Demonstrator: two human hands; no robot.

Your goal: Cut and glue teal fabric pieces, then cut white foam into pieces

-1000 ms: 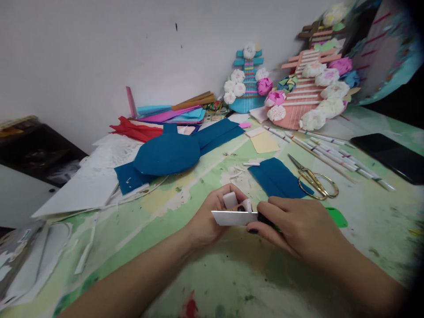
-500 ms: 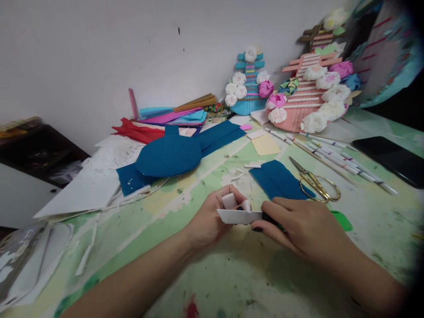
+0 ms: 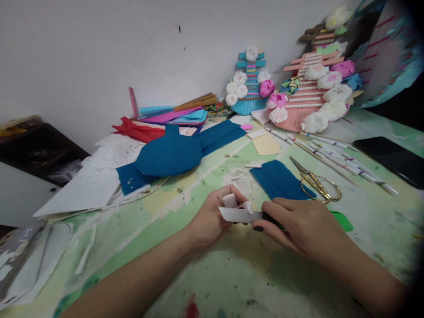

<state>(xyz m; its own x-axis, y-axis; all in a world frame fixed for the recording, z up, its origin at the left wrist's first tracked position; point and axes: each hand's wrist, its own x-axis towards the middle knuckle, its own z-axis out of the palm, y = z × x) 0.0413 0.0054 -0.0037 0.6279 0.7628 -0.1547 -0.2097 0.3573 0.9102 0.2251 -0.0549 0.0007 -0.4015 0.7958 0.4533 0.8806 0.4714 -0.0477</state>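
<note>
Wall, pale grey, is rising behind, bearing dark marks. Surface, mottled green and cream, paint-stained, is spreading before it. Shelf unit, dark, is standing at left. Light, soft and dim, is falling.

Holds left hand curled at six o'clock. Clenches right hand at four — with thumb toward nine.

The near green tabletop leaves passing room; the knife bars the gap between left hand and right hand, gold-handled scissors obstructing beyond.
</note>
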